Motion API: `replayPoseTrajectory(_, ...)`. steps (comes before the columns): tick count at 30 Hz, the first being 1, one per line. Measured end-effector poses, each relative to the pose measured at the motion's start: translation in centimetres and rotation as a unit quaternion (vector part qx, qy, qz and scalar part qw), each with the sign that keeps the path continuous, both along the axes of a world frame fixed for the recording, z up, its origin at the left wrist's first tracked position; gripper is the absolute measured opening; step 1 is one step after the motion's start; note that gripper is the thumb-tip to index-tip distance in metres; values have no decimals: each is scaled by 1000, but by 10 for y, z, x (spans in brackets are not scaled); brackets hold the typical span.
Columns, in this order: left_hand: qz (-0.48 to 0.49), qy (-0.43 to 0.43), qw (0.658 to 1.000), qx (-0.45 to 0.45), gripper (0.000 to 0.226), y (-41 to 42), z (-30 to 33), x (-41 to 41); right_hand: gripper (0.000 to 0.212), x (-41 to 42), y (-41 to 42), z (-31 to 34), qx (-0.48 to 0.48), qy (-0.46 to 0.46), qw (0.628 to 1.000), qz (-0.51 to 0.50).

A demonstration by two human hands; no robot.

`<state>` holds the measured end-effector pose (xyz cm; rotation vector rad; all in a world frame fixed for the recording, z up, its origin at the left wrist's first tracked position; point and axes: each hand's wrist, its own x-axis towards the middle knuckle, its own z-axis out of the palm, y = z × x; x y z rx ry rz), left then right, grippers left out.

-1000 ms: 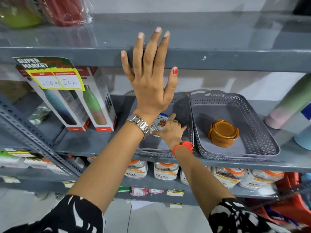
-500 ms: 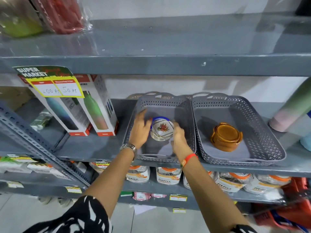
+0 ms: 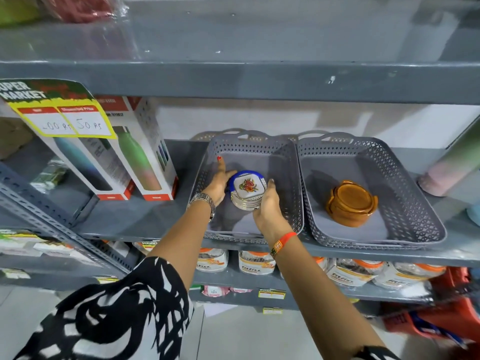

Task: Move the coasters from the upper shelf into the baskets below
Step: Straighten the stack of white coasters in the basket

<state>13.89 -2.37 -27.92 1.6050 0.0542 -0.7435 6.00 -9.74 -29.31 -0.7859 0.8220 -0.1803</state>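
A stack of white coasters with a flower print and a blue rim sits inside the left grey basket. My left hand cups its left side and my right hand grips its right side. The right grey basket holds a brown wooden coaster set in its round holder. The upper shelf above shows bare grey metal across its middle.
Boxed bottles stand left of the baskets behind a hanging price tag. A pastel bottle leans at the right. Wrapped red goods lie on the upper shelf's left. Jars fill the shelf below.
My left hand came down from the upper shelf edge into the left basket and now steadies the coaster stack beside my right hand. The view has moved closer.
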Motion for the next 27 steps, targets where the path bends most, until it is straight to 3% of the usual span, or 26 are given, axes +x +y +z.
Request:
replayPoseTrajectory(6,-14,-11,1000,-5,92,7,-4,1,70,7,8,2,-83,80,993,37)
replayPoseTrajectory(9,-30,-8,999,-5,96,10,-2,3,70,4,7,8,-81,87,992,38)
replayPoseTrajectory(12,-15,-45,999,19,87,3,10,0,71,-1,-1,16,-126,109,986,19)
replayPoseTrajectory(15,34,-103,994,-16,69,-15,31,-9,68,-20,-14,36,-229,50,972,-25)
replayPoseTrajectory(19,-9,-138,988,-68,60,-63,61,-31,60,-47,-57,63,-324,17,941,-100)
replayPoseTrajectory(23,-54,-50,988,-136,66,-115,68,-70,49,-73,-113,59,-365,55,914,-166)
replayPoseTrajectory(27,-69,37,987,-138,64,-151,48,-109,51,-99,-159,42,-342,117,916,-173)
